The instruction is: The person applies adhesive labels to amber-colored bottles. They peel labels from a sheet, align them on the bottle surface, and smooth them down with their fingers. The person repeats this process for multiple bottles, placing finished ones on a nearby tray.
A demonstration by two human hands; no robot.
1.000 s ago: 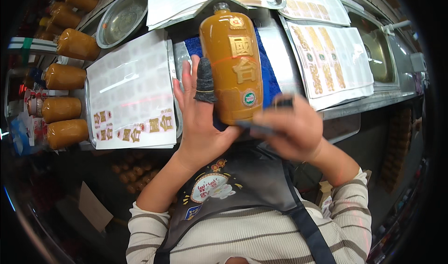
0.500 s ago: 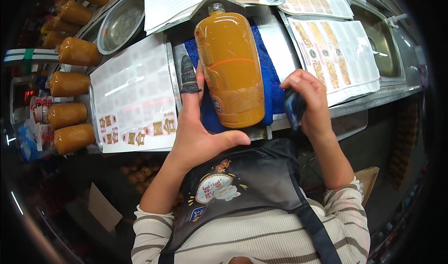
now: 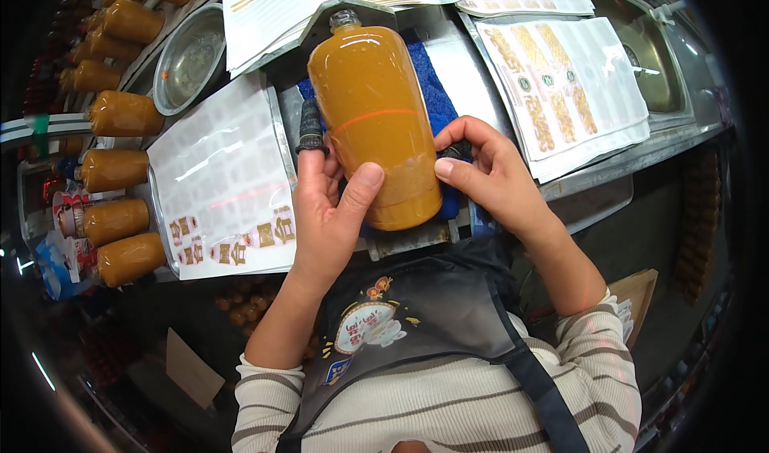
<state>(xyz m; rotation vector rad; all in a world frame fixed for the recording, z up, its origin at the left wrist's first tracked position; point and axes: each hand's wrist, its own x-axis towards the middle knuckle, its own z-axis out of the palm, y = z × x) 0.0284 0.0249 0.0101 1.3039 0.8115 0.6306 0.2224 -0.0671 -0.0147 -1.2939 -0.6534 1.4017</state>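
Note:
A large amber-brown glazed bottle [image 3: 372, 92] lies on a blue towel [image 3: 436, 84], its unglazed neck pointing away from me. My left hand [image 3: 328, 205] grips its left side, thumb laid on the lower front. A black finger cot [image 3: 310, 124] covers one left finger. At the bottle's lower right edge, my right hand [image 3: 489, 173] has its thumb and index fingertips bent in against the bottle. Something black shows behind those fingertips, partly hidden. A faint paler band crosses the bottle's lower part, and a red light line lies over its middle.
Left of the bottle, a decal sheet [image 3: 232, 157] lies on a metal tray. More decal sheets [image 3: 561, 84] are stacked at right, beside a metal sink [image 3: 665, 92]. A metal bowl [image 3: 188, 60] sits at the far left, near several brown bottles [image 3: 120, 170]. An angled metal support [image 3: 316, 32] surrounds the bottle's neck.
My right hand has come left to the bottle's edge. The left thumb has moved up onto the bottle. The bottle has turned, and its round emblem is out of sight.

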